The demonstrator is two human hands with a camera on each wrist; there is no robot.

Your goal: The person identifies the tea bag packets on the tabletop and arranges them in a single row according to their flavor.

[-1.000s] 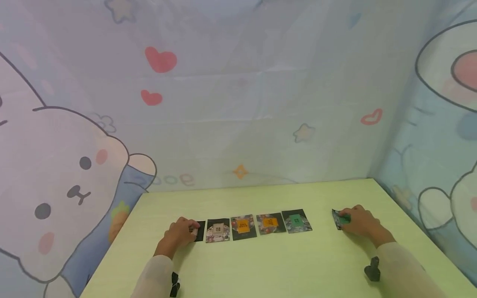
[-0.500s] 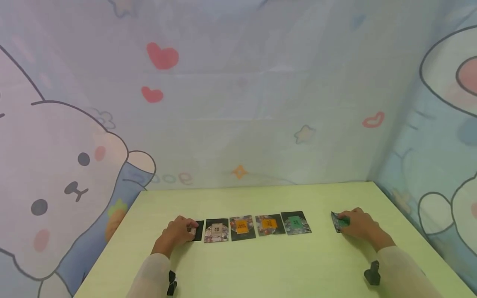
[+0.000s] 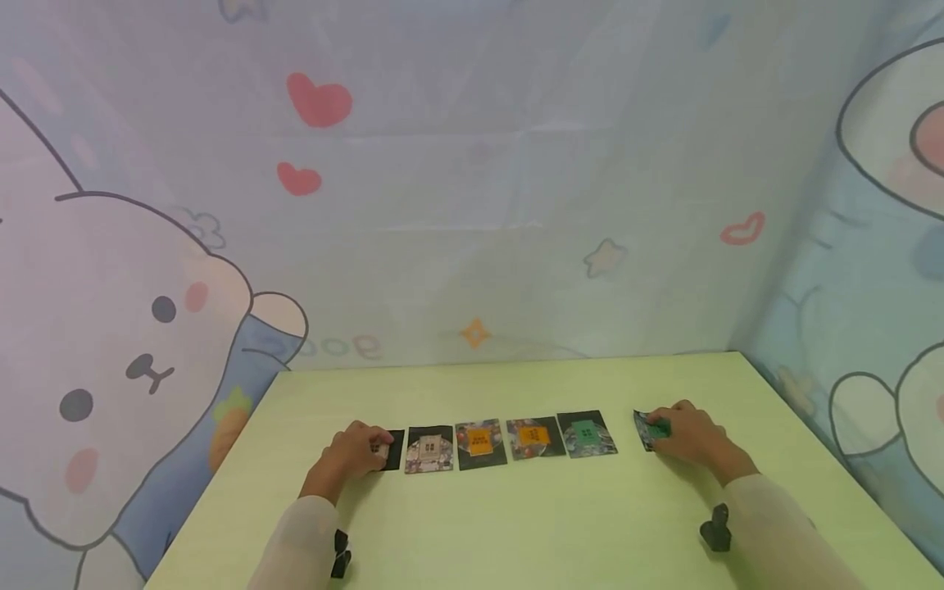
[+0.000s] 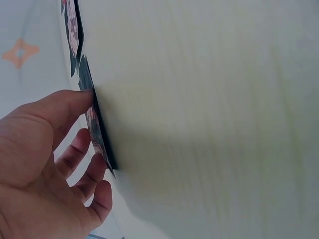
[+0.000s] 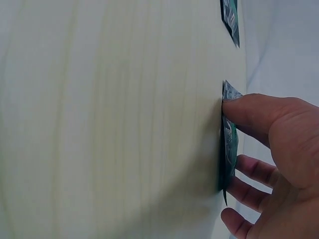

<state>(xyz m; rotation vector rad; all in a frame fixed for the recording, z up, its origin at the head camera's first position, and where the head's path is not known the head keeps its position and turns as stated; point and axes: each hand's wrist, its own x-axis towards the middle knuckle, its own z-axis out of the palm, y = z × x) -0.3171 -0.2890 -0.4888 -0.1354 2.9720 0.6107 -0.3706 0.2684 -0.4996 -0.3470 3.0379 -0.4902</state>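
Several small flat square packets lie in a row across the table. At the row's left end, my left hand point(image 3: 350, 451) grips a dark packet with a beige label point(image 3: 396, 451); its thumb presses the edge while the fingers curl along the far side in the left wrist view. To its right come a beige-labelled packet point(image 3: 429, 460), two orange-labelled ones, and a green-labelled packet point(image 3: 587, 436). Right of a gap, my right hand point(image 3: 692, 434) holds another green-labelled packet point(image 5: 231, 144) between thumb and fingers, close over the tabletop, its corner bent up.
The pale yellow-green table point(image 3: 516, 524) ends at a cloth backdrop point(image 3: 472, 205) printed with cartoon animals and hearts, which also closes in both sides. A black wrist mount point(image 3: 715, 531) sticks out from the right sleeve, another from the left.
My right hand has slid left with its green-labelled packet, narrowing the gap to the row. The left hand stays on its packet at the row's left end.
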